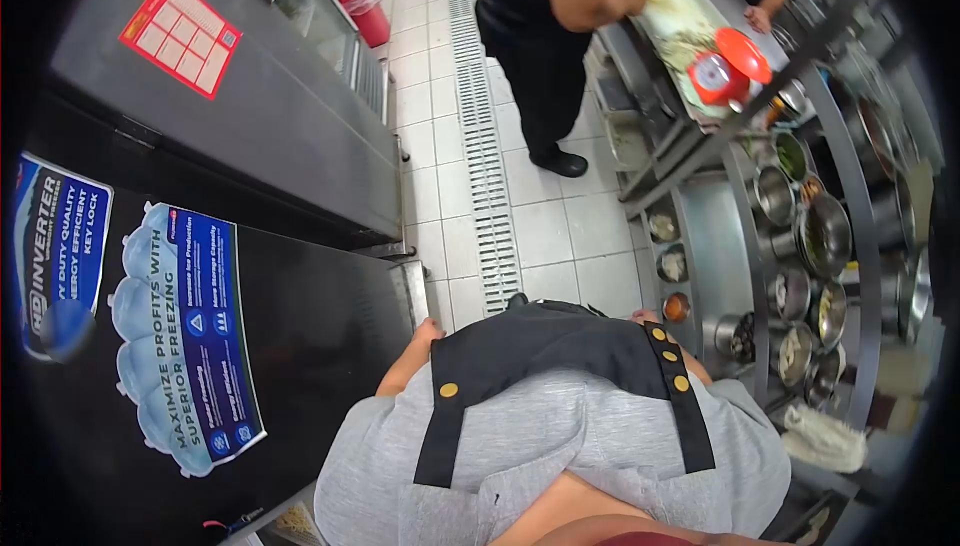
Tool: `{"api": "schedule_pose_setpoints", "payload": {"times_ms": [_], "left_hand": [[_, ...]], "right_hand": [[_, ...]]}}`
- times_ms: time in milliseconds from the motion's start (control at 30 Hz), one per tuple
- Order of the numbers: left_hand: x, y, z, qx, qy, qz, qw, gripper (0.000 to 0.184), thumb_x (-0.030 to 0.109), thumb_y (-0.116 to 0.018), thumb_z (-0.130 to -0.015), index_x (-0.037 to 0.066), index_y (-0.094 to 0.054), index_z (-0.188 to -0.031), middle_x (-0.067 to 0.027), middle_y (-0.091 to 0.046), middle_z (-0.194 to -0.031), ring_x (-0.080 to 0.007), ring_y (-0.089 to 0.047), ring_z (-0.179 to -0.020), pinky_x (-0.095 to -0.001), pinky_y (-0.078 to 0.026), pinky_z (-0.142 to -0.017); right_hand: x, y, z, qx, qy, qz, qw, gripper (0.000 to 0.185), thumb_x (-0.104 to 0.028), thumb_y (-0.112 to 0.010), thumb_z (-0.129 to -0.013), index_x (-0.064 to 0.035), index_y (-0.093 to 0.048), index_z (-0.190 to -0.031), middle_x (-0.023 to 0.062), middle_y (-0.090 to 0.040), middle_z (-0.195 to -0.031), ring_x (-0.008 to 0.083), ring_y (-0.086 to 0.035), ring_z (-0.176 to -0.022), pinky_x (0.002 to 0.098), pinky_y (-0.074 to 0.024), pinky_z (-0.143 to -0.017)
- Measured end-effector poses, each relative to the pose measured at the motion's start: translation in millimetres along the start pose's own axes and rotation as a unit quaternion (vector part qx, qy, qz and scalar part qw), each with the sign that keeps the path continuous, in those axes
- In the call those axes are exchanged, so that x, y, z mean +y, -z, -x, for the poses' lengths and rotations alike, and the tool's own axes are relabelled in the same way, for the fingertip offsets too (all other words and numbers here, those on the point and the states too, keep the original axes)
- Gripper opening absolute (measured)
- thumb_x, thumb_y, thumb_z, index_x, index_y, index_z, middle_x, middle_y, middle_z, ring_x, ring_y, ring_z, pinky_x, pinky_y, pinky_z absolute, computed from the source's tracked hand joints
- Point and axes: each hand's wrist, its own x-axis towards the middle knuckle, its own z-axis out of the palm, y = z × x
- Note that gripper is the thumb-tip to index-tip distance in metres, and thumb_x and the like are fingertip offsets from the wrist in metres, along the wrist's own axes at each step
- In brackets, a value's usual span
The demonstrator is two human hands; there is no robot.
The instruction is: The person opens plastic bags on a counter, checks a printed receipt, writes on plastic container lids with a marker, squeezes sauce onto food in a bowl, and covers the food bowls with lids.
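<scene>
My left hand (pixel 430 330) hangs low beside the black apron (pixel 540 341) that I wear, close to the corner of a black freezer (pixel 330 316). Only a small part of it shows, and its fingers cannot be made out. On the other side, my right hand (pixel 645 317) is mostly hidden by the apron's edge. It is nearest to a steel shelf holding a small bowl of orange-red food (pixel 677 307). Whether either hand holds anything is not visible.
A co-worker in black (pixel 535 36) stands ahead at a counter with a red kitchen scale (pixel 715 79). A floor drain (pixel 480 136) runs along the tiled aisle. Several steel bowls (pixel 825 236) fill the rack at right. A cloth (pixel 825 439) hangs there. A red bin (pixel 368 16) stands far left.
</scene>
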Motion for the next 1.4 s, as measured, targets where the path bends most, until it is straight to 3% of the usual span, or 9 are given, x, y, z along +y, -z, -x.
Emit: {"api": "schedule_pose_setpoints", "payload": {"times_ms": [333, 533, 600, 667, 733, 1000, 1133, 1200, 1400], "left_hand": [[-1.1, 93.5, -100.8, 0.013, 0.092, 0.27, 0.958, 0.058, 0.025, -0.072, -0.084, 0.004, -0.051, -0.134, -0.0184, -0.07, -0.106, -0.0286, -0.068, -0.097, -0.038, -0.051, -0.086], [0.7, 162.9, -254.6, 0.014, 0.01, 0.273, 0.962, 0.045, 0.025, -0.069, -0.087, 0.002, -0.06, -0.125, -0.0156, -0.071, -0.103, -0.0249, -0.069, -0.09, -0.0355, -0.052, -0.084], [28.6, 221.3, -285.2, 0.029, 0.003, 0.268, 0.963, 0.044, 0.024, -0.068, -0.088, 0.002, -0.06, -0.125, -0.0158, -0.071, -0.107, -0.0256, -0.069, -0.093, -0.0354, -0.052, -0.085], [49.1, 276.3, -310.7, 0.027, 0.023, 0.321, 0.946, 0.038, 0.019, -0.067, -0.09, 0.001, -0.062, -0.123, -0.0138, -0.07, -0.113, -0.0247, -0.067, -0.099, -0.035, -0.052, -0.088], [71.6, 325.3, -350.0, 0.045, 0.034, 0.32, 0.946, 0.037, 0.018, -0.067, -0.09, 0.002, -0.063, -0.123, -0.0133, -0.07, -0.112, -0.024, -0.067, -0.1, -0.0348, -0.052, -0.087], [192.4, 492.3, -548.3, 0.056, -0.065, 0.412, 0.907, 0.004, 0.003, -0.068, -0.083, 0.002, -0.065, -0.081, -0.0089, -0.069, -0.075, -0.0188, -0.063, -0.058, -0.0342, -0.053, -0.057], [298.8, 620.2, -626.6, 0.023, -0.092, 0.1, 0.99, 0.03, 0.033, -0.064, -0.091, 0.004, -0.069, -0.082, -0.0135, -0.071, -0.083, -0.0274, -0.068, -0.077, -0.0434, -0.052, -0.073], [323.9, 661.8, -693.2, -0.025, -0.059, 0.004, 0.998, 0.054, 0.052, -0.043, -0.098, 0.006, -0.072, -0.097, -0.0168, -0.07, -0.108, -0.0354, -0.064, -0.107, -0.0496, -0.048, -0.09], [351.3, 787.8, -909.4, 0.052, -0.075, -0.12, 0.989, 0.033, 0.029, -0.048, -0.094, 0.01, -0.07, -0.11, -0.0167, -0.064, -0.124, -0.0366, -0.062, -0.113, -0.0484, -0.051, -0.094]], "right_hand": [[-202.4, -57.3, -190.0, 0.062, 0.125, 0.143, 0.98, 0.049, -0.016, -0.072, -0.081, -0.0011, -0.054, -0.123, 0.0188, -0.069, -0.087, 0.0269, -0.067, -0.067, 0.0384, -0.0522, -0.055], [-383.6, -119.6, -273.3, -0.145, -0.079, -0.06, 0.984, 0.045, -0.016, -0.071, -0.082, -0.0067, -0.059, -0.124, 0.0224, -0.069, -0.1, 0.0356, -0.068, -0.091, 0.0441, -0.0547, -0.079], [-431.7, -148.5, -355.0, -0.15, 0.326, 0.406, 0.84, 0.026, -0.016, -0.066, -0.086, -0.007, -0.067, -0.11, 0.021, -0.07, -0.098, 0.0368, -0.068, -0.086, 0.0456, -0.0546, -0.078], [-540.2, -176.2, -364.5, -0.155, 0.352, 0.488, 0.784, 0.022, -0.024, -0.065, -0.087, -0.0043, -0.071, -0.095, 0.021, -0.071, -0.092, 0.0368, -0.068, -0.083, 0.0459, -0.0538, -0.076], [-663.1, -198.8, -349.3, -0.196, 0.223, 0.254, 0.921, 0.034, -0.031, -0.062, -0.091, 0.0017, -0.069, -0.093, 0.0156, -0.067, -0.071, 0.0269, -0.064, -0.06, 0.0416, -0.0521, -0.059], [-962.9, -286.5, -421.4, -0.015, 0.405, 0.156, 0.901, 0.033, -0.037, -0.054, -0.097, -0.0067, -0.065, -0.105, 0.0159, -0.07, -0.093, 0.0313, -0.067, -0.083, 0.0431, -0.0526, -0.074], [-1037.0, -269.4, -464.0, -0.141, 0.368, 0.145, 0.908, 0.041, -0.039, -0.062, -0.089, 0.0006, -0.067, -0.1, 0.0226, -0.07, -0.097, 0.0386, -0.067, -0.094, 0.0447, -0.0524, -0.082], [-1028.1, -260.7, -535.3, -0.14, 0.389, 0.162, 0.896, 0.029, -0.032, -0.062, -0.092, -0.003, -0.066, -0.089, 0.0085, -0.063, -0.066, 0.018, -0.057, -0.053, 0.0361, -0.0486, -0.052], [-1002.5, -182.4, -636.2, -0.055, 0.197, 0.263, 0.943, 0.04, -0.038, -0.067, -0.078, -0.0006, -0.074, -0.091, 0.0228, -0.071, -0.084, 0.0374, -0.07, -0.082, 0.0459, -0.0539, -0.072]]}}
